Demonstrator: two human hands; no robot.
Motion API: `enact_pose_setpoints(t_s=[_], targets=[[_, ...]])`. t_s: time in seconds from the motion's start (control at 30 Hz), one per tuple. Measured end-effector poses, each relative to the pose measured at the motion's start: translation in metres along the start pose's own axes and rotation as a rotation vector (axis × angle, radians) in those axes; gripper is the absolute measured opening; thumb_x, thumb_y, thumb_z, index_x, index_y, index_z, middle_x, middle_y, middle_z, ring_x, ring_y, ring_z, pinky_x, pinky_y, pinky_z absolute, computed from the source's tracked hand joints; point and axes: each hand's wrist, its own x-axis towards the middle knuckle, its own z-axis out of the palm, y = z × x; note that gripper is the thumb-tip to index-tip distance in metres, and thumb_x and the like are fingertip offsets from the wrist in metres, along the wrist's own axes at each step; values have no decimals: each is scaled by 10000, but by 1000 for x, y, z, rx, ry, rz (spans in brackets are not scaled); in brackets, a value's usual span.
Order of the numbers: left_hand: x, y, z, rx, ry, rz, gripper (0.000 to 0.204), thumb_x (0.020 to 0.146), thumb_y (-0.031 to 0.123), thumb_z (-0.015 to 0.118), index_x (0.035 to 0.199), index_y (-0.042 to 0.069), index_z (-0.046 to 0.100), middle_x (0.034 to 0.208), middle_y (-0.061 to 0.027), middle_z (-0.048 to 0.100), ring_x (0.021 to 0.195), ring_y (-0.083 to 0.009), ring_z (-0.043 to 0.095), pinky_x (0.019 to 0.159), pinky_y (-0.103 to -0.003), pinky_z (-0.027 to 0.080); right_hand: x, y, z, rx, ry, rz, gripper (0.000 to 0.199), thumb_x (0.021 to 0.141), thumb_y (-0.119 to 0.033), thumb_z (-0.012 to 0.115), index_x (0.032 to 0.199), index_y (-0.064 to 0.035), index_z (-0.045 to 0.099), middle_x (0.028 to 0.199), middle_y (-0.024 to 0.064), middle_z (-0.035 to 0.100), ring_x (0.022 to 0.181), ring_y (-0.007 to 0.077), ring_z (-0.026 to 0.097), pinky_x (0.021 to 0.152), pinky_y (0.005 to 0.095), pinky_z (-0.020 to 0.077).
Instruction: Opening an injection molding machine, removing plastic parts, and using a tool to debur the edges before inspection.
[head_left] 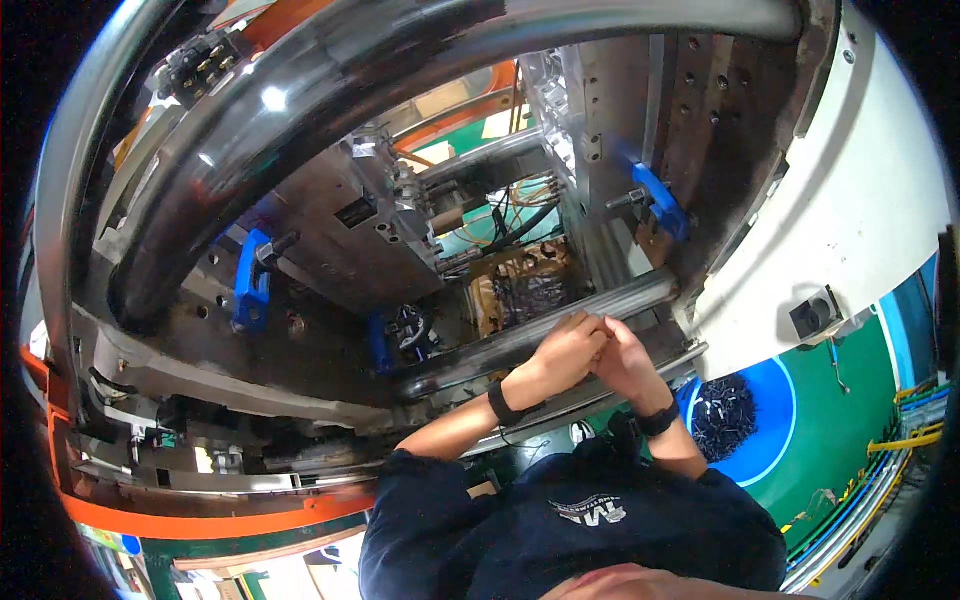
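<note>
My left hand and my right hand meet just in front of a thick steel tie bar of a large moulding machine. The left fingers are curled in against the right hand. The right hand is closed too, its fingertips pressed toward the left. Anything between them is too small or too hidden to make out. Beyond the hands, one mould half stands at left and the other at right, with a gap between. Each wrist wears a dark band.
Blue clamps sit on the left platen and right platen. A thick upper bar arches across the top. A blue tub of small dark pieces stands on the green floor at right, beside a white machine panel. An orange rail runs at lower left.
</note>
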Motion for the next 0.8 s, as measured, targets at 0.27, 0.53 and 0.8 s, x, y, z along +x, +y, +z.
enact_pose_setpoints(t_s=[0.27,0.53,0.8], targets=[[6,10,2,245,-17,112,141,705,106,604,819,23,607,939,-96,535,929,-268,548,793,-351,483,2,3,-11,11,55,-61,319,1016,-349,371,1071,-127,594,1005,20,650,923,167,618,796,339,493],[15,4,-9,-68,-196,32,94,789,44,599,874,17,626,906,-109,609,915,-272,604,788,-364,503,4,3,-19,112,-31,-28,339,1017,-352,367,1081,-108,593,1001,52,677,922,182,647,841,374,511],[83,-48,-81,-462,422,-291,115,842,48,670,946,5,692,860,-61,698,742,-96,623,664,-244,502,-15,-20,-16,33,53,-26,387,988,-368,414,1077,-37,594,1048,183,677,972,281,657,926,393,498]])
